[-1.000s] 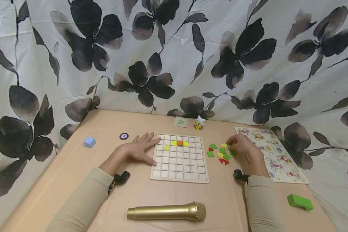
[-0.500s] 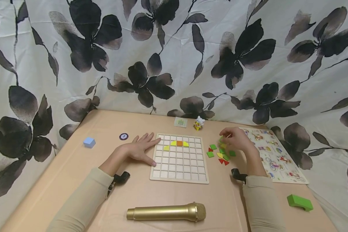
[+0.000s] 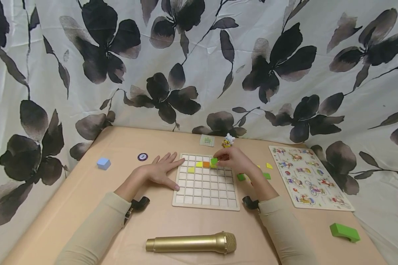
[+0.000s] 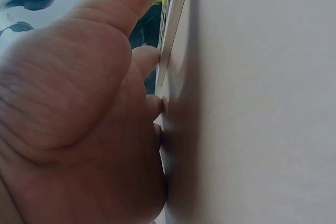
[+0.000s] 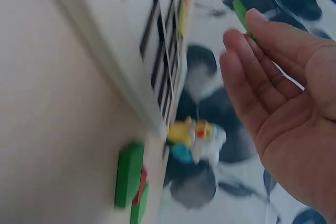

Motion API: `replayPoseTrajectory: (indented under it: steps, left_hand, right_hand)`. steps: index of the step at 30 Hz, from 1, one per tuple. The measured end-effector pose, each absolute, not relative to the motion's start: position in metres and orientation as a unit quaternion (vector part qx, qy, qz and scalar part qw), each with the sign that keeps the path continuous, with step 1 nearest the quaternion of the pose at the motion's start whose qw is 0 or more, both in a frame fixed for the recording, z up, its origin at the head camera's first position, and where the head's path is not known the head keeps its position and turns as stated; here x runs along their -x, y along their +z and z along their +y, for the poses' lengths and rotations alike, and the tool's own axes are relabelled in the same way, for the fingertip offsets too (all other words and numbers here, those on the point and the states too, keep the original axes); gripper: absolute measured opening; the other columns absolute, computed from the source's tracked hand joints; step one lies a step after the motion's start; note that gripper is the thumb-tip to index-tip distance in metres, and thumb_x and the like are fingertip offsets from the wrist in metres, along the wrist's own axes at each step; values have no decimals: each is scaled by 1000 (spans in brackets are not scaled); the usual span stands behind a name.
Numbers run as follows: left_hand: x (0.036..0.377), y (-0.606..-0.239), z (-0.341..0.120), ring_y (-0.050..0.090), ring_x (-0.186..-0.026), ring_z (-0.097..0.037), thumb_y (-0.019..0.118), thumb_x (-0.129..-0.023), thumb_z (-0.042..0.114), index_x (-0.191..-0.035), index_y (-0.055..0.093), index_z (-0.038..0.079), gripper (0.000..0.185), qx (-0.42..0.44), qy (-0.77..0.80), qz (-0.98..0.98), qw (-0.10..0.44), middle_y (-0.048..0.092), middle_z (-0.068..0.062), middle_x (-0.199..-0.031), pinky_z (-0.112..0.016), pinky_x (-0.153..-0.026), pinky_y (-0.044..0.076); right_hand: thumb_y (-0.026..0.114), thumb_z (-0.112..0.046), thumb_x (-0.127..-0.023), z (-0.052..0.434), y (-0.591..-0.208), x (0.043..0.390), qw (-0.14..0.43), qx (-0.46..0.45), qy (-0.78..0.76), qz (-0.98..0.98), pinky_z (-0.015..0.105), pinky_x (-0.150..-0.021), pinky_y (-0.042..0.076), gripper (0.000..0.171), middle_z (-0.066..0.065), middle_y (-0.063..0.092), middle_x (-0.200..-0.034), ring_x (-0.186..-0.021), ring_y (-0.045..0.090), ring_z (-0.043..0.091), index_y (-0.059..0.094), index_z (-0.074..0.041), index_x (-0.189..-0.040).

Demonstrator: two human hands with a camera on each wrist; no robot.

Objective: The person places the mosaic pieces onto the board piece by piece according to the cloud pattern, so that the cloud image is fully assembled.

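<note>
**The right hand (image 3: pixel 237 160) pinches a green tile (image 3: pixel 213 161) over the board (image 3: pixel 198 191)**

From my remote feed I see the tile gripped between thumb and fingertips, raised clear of the grid in the right wrist view. In the head view, an orange tile (image 3: pixel 206 164) sits just left of that grip. I find a small toy (image 3: pixel 228 140) just beyond it and loose tiles (image 3: pixel 267 176), partly hidden, to its right. Well left of it, I have the left hand (image 3: pixel 162 173) spread, thumb and forefinger touching the board's edge, grasping nothing.

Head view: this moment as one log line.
left hand: spread at left edge of grid board | right hand: pinching green tile above board | on board: yellow tiles, orange tile | right of board: loose tiles
</note>
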State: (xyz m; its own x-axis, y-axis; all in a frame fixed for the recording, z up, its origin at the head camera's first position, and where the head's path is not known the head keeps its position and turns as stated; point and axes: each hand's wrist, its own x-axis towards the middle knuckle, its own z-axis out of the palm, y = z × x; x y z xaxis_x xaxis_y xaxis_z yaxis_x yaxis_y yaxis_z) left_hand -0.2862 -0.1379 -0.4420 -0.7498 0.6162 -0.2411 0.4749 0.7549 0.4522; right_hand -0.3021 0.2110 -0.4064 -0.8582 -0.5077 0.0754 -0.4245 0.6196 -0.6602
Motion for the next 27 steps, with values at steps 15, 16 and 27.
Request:
replayPoseTrajectory:
  steps: [15,16,27]
  left_hand:
    - [287,-444,-139,-8,-162,-40,76,-78,72,-168,17,29,116,-296,186,917,192,-4,-16,-176,-68,-126,-6]
    - [287,-444,-138,-8,-162,-40,77,-78,72,-168,17,29,116,-296,186,917,193,-4,-16,-176,-68,-126,-6]
    - [286,-442,-138,-9,-162,-39,77,-78,71,-168,18,29,115,-290,185,918,198,-5,-15,-176,-68,-126,-6]
  right_hand:
    - [82,-18,-91,155,-420,310,108,361,-220,900,25,-76,51,25,2,74,-102,-86,59,11,78,-7,-112]
    - [82,-19,-91,153,-421,311,107,363,-213,901,25,-76,51,24,1,73,-100,-85,58,11,78,-7,-112]
    - [84,-17,-89,147,-423,309,95,340,-191,916,27,-76,51,22,0,69,-95,-84,58,12,77,-8,-108]
